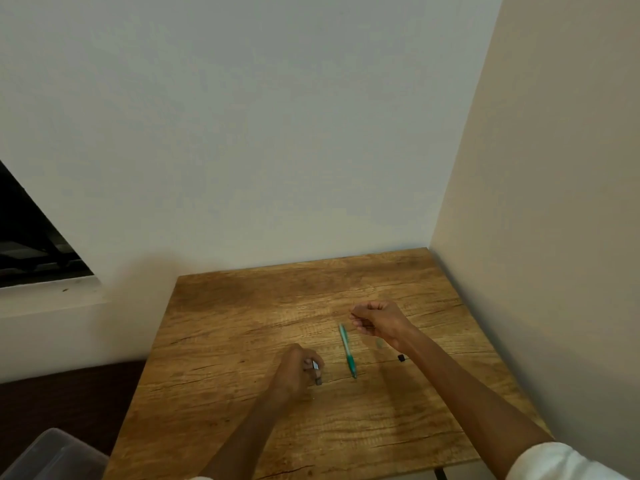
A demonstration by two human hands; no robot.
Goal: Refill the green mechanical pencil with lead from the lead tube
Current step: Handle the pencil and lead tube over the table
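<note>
The green mechanical pencil (347,351) lies on the wooden table (242,341), its tip toward me, between my two hands. My left hand (298,370) rests on the table left of the pencil and grips the small lead tube (316,367), whose end pokes out past the fingers. My right hand (375,320) is raised just right of the pencil's far end and pinches thin leads (360,319) between thumb and fingers. A small pale green piece (379,342) and a small black cap (401,358) lie on the table by my right forearm.
Walls close the table in at the back and right. A window (31,244) is in the wall at left. A translucent plastic bin (52,455) sits on the dark floor at lower left.
</note>
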